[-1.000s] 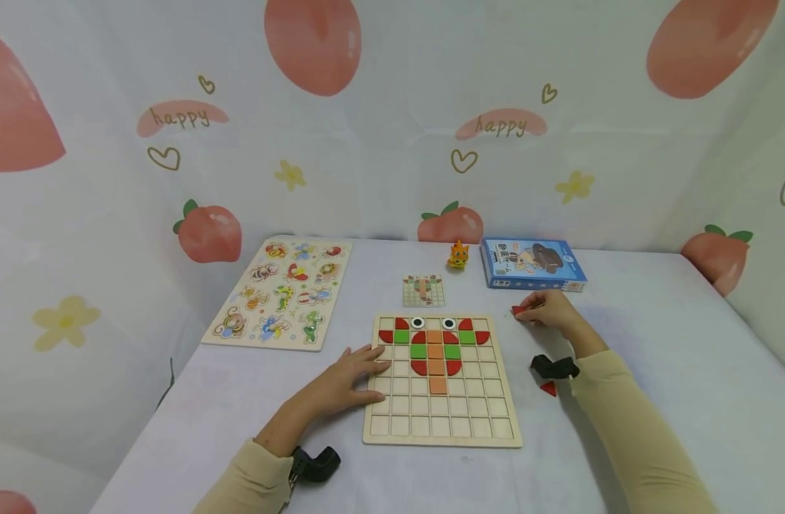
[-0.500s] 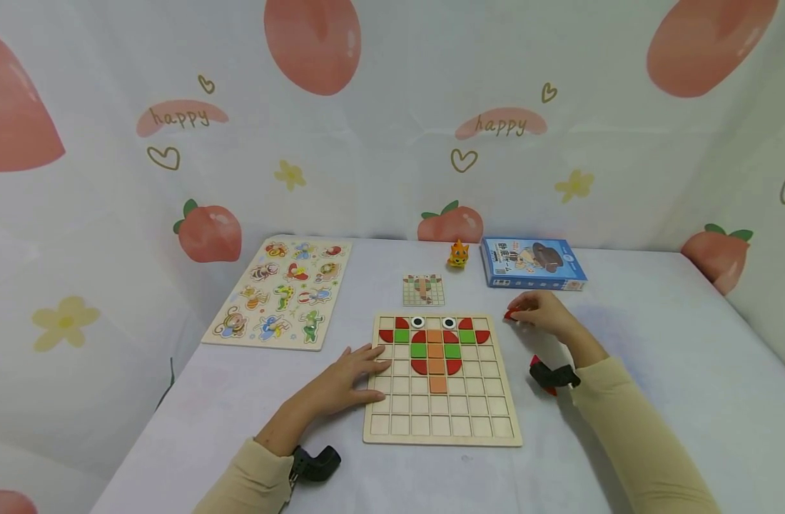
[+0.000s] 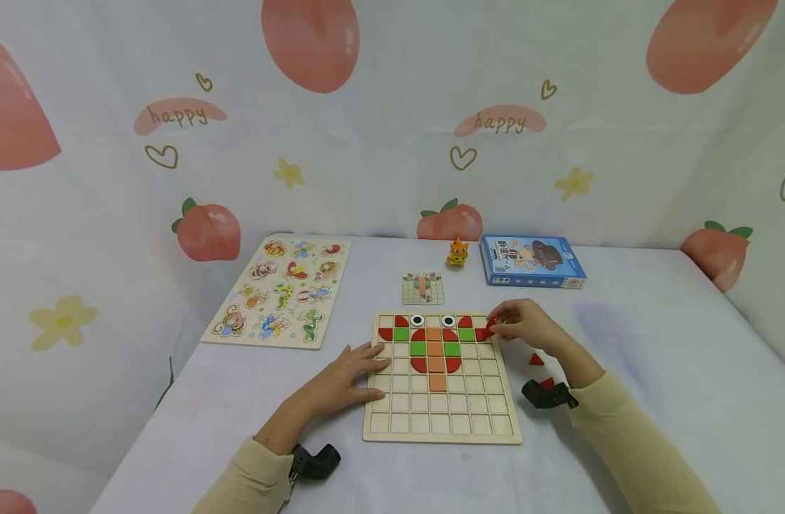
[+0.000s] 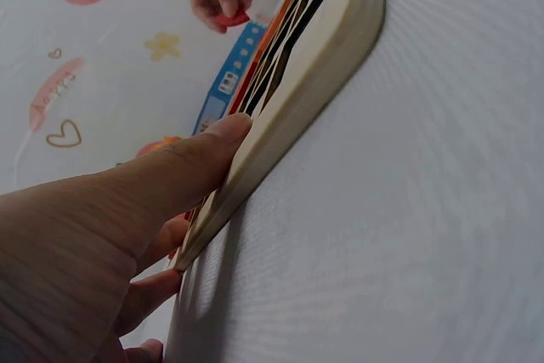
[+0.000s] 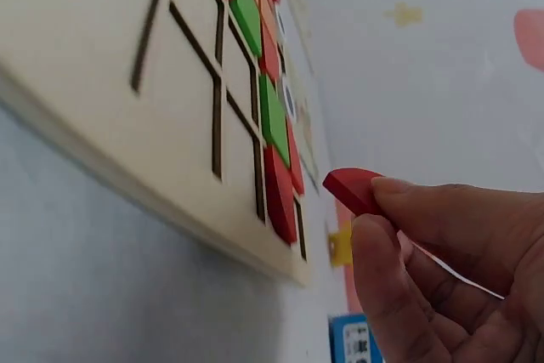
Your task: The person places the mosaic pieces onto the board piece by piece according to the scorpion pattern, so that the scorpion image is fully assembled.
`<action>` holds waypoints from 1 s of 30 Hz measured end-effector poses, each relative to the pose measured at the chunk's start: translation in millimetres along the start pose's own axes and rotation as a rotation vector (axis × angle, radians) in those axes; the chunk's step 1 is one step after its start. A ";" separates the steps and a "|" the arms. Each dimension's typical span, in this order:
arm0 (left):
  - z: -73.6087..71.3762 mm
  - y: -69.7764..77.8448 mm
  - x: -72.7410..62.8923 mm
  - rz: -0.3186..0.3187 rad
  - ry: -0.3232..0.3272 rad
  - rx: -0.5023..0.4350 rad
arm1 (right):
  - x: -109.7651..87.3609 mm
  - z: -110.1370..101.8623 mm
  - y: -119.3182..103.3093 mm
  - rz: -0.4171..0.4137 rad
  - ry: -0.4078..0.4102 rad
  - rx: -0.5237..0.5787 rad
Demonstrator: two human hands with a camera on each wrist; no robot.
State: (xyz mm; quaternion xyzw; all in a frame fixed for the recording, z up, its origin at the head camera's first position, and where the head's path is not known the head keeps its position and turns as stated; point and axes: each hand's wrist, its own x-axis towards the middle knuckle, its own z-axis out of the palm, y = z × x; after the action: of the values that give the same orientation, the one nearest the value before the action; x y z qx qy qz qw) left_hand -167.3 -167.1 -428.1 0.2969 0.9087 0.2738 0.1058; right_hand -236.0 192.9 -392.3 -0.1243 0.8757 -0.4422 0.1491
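A wooden grid board (image 3: 441,424) lies on the table, with red, green and orange pieces and two eye pieces set in its upper cells. My left hand (image 3: 347,378) rests at the board's left edge, fingers spread and relaxed; its thumb (image 4: 229,127) touches the rim in the left wrist view. Between thumb and fingertip, my right hand (image 3: 527,330) pinches a small red piece (image 5: 350,189) with a curved edge, over the board's upper right corner. Two red triangles, one nearer (image 3: 547,383) and one farther (image 3: 537,360), lie right of the board, by the right wrist.
A small pattern card (image 3: 422,288) lies behind the board. Farther back stand an orange toy figure (image 3: 457,253) and a blue box (image 3: 534,262). On the left is a picture puzzle board (image 3: 280,293) with insects and animals. A printed cloth (image 3: 380,143) hangs behind the table.
My right hand has moved left and toward me with the red piece, from the table near the blue box to the board's upper right corner. The left hand has stayed put.
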 end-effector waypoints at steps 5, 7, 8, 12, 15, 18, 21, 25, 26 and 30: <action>-0.7 1.3 -0.6 0.001 -0.003 -0.005 | -7.1 12.4 -8.2 -0.040 -0.057 0.025; -0.9 1.6 -0.7 0.001 -0.003 -0.006 | -9.6 17.9 -11.8 -0.046 -0.084 0.027; -1.1 1.9 -0.8 0.000 -0.002 -0.006 | -10.9 20.9 -13.7 -0.049 -0.099 0.026; -1.4 1.7 -0.6 -0.001 0.001 -0.009 | -16.8 33.7 -22.1 -0.082 -0.181 0.015; -1.4 1.4 -0.2 -0.001 0.003 -0.006 | -20.6 42.8 -27.9 -0.130 -0.232 -0.004; -1.3 1.4 -0.1 0.002 0.007 -0.009 | -23.0 51.4 -31.2 -0.166 -0.257 -0.021; -1.4 1.4 -0.2 0.007 0.011 -0.011 | -23.6 61.2 -32.9 -0.170 -0.285 -0.013; -1.1 0.4 -0.2 0.006 0.012 -0.009 | -23.2 72.8 -36.3 -0.165 -0.319 -0.010; -1.1 0.6 -0.2 0.002 0.009 -0.015 | -23.2 75.0 -37.5 -0.162 -0.325 -0.009; -1.1 0.9 -0.1 0.001 -0.002 -0.021 | -23.8 82.1 -41.6 -0.164 -0.335 -0.013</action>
State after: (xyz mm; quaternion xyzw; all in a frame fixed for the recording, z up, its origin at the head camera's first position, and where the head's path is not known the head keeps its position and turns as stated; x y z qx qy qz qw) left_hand -167.1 -167.0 -426.6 0.2965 0.9055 0.2832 0.1095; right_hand -179.9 116.7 -401.4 -0.2683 0.8284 -0.4202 0.2553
